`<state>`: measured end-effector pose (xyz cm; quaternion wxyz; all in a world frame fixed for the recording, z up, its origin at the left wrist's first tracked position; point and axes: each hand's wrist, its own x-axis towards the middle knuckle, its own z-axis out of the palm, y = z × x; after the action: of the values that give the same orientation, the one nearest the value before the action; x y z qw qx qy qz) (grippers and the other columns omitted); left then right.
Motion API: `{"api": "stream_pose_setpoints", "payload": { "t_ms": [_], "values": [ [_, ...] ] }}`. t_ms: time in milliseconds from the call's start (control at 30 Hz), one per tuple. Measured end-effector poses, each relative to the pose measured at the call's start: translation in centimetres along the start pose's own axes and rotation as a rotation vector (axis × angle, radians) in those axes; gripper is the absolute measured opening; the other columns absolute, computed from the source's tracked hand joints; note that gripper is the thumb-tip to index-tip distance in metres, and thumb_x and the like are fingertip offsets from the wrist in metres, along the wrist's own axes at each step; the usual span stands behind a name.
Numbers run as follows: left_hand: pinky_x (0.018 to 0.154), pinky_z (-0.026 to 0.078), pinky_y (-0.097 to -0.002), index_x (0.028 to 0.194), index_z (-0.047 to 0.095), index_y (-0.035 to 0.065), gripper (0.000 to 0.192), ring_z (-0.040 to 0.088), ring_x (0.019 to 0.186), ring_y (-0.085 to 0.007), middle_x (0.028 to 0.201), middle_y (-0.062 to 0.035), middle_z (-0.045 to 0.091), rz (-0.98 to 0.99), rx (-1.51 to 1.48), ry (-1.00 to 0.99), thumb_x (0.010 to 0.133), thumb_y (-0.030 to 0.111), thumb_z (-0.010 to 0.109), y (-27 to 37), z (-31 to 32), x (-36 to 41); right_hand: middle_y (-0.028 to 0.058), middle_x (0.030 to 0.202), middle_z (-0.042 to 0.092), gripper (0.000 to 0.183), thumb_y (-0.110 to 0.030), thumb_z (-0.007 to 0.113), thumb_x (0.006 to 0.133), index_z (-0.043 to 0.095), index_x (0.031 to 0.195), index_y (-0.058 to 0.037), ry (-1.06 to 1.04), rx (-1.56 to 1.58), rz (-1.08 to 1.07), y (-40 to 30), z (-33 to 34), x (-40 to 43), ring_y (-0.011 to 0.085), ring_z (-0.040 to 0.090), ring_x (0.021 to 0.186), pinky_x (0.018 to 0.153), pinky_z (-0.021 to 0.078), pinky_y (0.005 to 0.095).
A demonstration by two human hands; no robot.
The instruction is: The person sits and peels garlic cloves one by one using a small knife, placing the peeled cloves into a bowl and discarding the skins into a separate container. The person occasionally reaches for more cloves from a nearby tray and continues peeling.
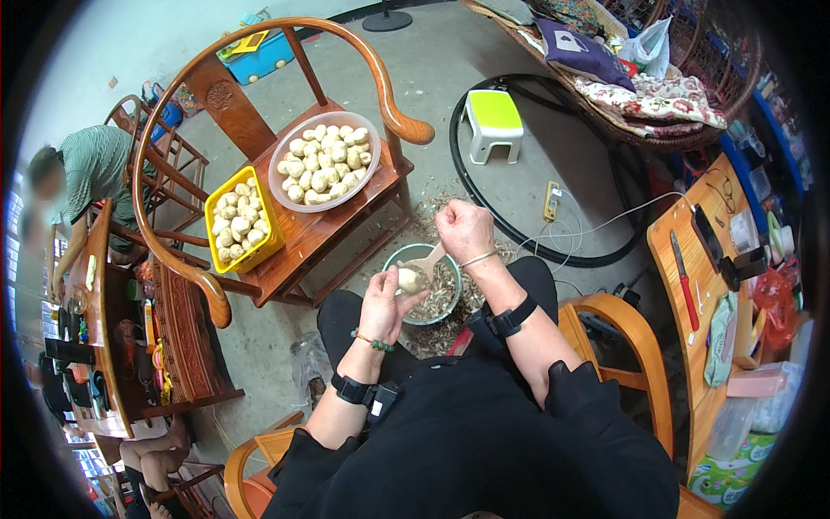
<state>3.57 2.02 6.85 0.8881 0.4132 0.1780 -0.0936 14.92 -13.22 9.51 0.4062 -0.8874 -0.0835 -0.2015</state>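
Observation:
My left hand [382, 305] holds a pale, peeled round tuber [410, 280] between thumb and fingers. My right hand [465, 227] is a fist around the handle of a wooden spoon-like tool [429, 261], whose wide end lies against the tuber. Beneath both hands, between my knees, a round pail [458, 295] holds brownish peelings. Ahead on the wooden armchair stand a translucent round tub [279, 188] and a yellow plastic basket [259, 258], both full of similar pale tubers.
Peel scraps litter the floor [415, 217]. A green-topped stool [494, 111] stands inside a black ring base [462, 162]. On the wooden table [674, 240] at right lies a red-handled knife [685, 285]. A power strip [551, 201] with cables lies ahead. A person [97, 162] bends over at far left.

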Motion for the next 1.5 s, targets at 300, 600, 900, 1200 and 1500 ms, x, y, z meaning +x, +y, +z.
{"api": "stream_pose_setpoints", "payload": {
  "t_ms": [300, 600, 900, 1200, 1500],
  "values": [
    [0.075, 0.051, -0.0325, 0.112, 0.052, -0.0027, 0.043, 0.059, 0.089, -0.0222, 0.102, -0.0121, 0.059, -0.136, -0.215, -0.007, 0.100, 0.035, 0.036, 0.4, -0.8, 0.0, 0.0146, 0.054, 0.055, 0.023, -0.015, 0.063, 0.072, 0.052, 0.056, -0.0019, 0.058, 0.068, 0.084, 1.1, -0.3, 0.1, 0.0272, 0.056, 0.048, 0.048, 0.0437, 0.0349],
    [0.036, 0.032, -0.0212, 0.093, 0.055, 0.0030, 0.049, 0.051, 0.049, -0.0162, 0.069, -0.0075, 0.058, -0.195, 0.062, 0.102, 0.099, 0.046, 0.033, -0.2, -1.7, 0.5, 0.0141, 0.052, 0.052, 0.023, -0.013, 0.063, 0.073, 0.052, 0.057, -0.0013, -0.010, 0.181, 0.114, 1.2, -0.5, -0.2, 0.0247, 0.052, 0.046, 0.046, 0.0419, 0.0343],
    [0.032, 0.024, -0.0216, 0.084, 0.053, 0.0066, 0.047, 0.041, 0.038, -0.0135, 0.063, -0.0058, 0.053, -0.201, 0.109, 0.225, 0.099, 0.046, 0.033, 0.0, -0.5, 0.1, 0.0119, 0.047, 0.046, 0.025, -0.008, 0.063, 0.074, 0.048, 0.055, -0.0008, -0.023, 0.305, 0.044, -1.1, 1.2, -1.9, 0.0152, 0.043, 0.041, 0.043, 0.0371, 0.0308],
    [0.034, 0.021, -0.0232, 0.082, 0.048, 0.0080, 0.037, 0.034, 0.038, -0.0119, 0.060, -0.0031, 0.045, -0.254, 0.138, 0.194, 0.098, 0.037, 0.033, -0.1, -0.9, 0.1, 0.0156, 0.053, 0.054, 0.022, -0.014, 0.063, 0.072, 0.053, 0.055, -0.0026, 0.050, 0.193, 0.097, 3.0, 1.0, -0.8, 0.0283, 0.056, 0.047, 0.046, 0.0430, 0.0359],
    [0.035, 0.025, -0.0245, 0.094, 0.045, 0.0089, 0.023, 0.038, 0.040, -0.0132, 0.068, -0.0042, 0.047, -0.253, 0.178, 0.140, 0.094, 0.031, 0.039, -0.2, -2.1, 0.5, 0.0135, 0.049, 0.049, 0.025, -0.011, 0.063, 0.071, 0.049, 0.054, -0.0009, 0.141, 0.087, -0.035, 4.1, 2.0, -0.1, 0.0218, 0.048, 0.044, 0.045, 0.0404, 0.0326]
  ]
}}
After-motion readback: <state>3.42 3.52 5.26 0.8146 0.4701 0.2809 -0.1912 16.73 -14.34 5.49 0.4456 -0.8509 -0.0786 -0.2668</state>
